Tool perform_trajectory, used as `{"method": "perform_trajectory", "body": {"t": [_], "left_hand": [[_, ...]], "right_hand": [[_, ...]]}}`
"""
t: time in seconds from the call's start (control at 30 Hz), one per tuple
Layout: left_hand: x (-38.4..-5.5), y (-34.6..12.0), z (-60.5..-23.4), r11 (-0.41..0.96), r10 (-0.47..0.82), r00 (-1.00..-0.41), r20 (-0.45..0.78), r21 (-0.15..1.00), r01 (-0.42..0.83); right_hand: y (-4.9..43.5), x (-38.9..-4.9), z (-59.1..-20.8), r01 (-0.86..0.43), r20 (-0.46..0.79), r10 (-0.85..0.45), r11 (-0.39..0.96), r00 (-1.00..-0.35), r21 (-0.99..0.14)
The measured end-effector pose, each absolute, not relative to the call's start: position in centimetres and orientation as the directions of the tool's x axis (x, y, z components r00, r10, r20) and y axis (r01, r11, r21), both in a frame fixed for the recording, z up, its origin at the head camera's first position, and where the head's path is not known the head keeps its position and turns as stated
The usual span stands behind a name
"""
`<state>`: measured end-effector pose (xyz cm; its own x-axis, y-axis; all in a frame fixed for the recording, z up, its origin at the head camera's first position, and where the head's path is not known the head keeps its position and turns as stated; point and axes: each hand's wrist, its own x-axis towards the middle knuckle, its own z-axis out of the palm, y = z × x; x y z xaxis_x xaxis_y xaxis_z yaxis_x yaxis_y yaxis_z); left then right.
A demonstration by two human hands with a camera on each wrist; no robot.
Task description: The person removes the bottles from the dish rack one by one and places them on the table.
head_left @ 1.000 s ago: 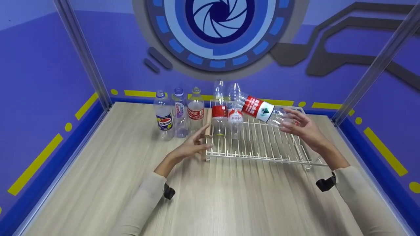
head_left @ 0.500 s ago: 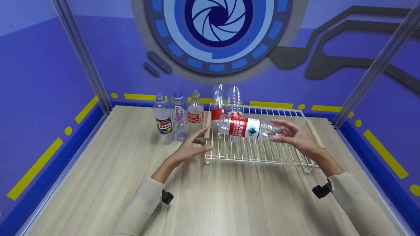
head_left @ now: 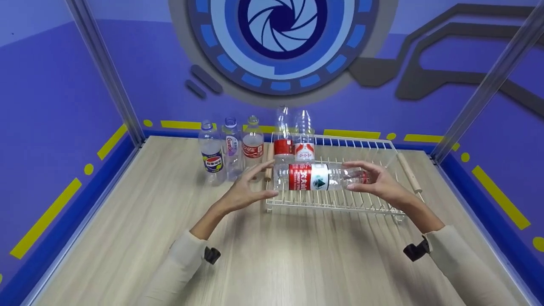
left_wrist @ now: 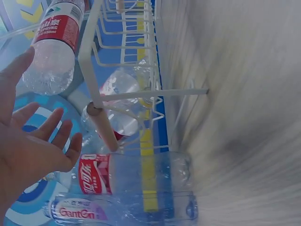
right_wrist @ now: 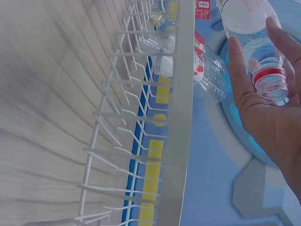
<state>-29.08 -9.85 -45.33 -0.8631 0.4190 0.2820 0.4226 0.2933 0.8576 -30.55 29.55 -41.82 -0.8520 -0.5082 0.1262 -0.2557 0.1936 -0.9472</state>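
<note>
A clear plastic water bottle (head_left: 308, 177) with a red and white label lies level in the air above the white wire rack (head_left: 340, 207), its neck to the right. My right hand (head_left: 380, 183) holds it near the neck between thumb and fingers; in the right wrist view the open mouth and red neck ring (right_wrist: 269, 74) show. At its base end my left hand (head_left: 240, 193) spreads thumb and fingers, with no grip visible; in the left wrist view the fingers stand beside the bottle base (left_wrist: 49, 70). Two clear bottles, red-labelled (head_left: 284, 147) and white-and-red-labelled (head_left: 304, 151), stand in the rack's left end.
Left of the rack stand a Pepsi bottle (head_left: 212, 162), a purple-labelled bottle (head_left: 231, 146) and a Coca-Cola bottle (head_left: 253, 151) on the wooden table (head_left: 280, 263). The rack has a wooden handle (head_left: 409, 172) on its right side. Blue walls enclose the back and sides.
The bottle has swung from tilted to level and come down and left towards my left hand. My right hand moved with it; my left hand shifted slightly and spread near the base.
</note>
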Motion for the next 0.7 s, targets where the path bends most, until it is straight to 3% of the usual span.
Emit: {"method": "perform_trajectory", "body": {"t": [0.23, 0.53, 0.7], "left_hand": [[-27.7, -8.7, -45.2, 0.359, 0.487, -0.830, 0.272, 0.804, 0.474], [-27.5, -8.3, -44.7, 0.341, 0.539, -0.787, 0.298, 0.777, 0.529], [-27.3, -8.0, -44.8, 0.359, 0.538, -0.788, 0.299, 0.765, 0.535]], "right_hand": [[28.5, -29.6, -41.9, -0.286, 0.144, -0.544, 0.187, -0.827, -0.940], [28.2, -29.1, -41.3, -0.321, 0.155, -0.544, 0.224, -0.825, -0.920], [28.4, -29.2, -41.4, -0.325, 0.165, -0.556, 0.201, -0.815, -0.924]]}}
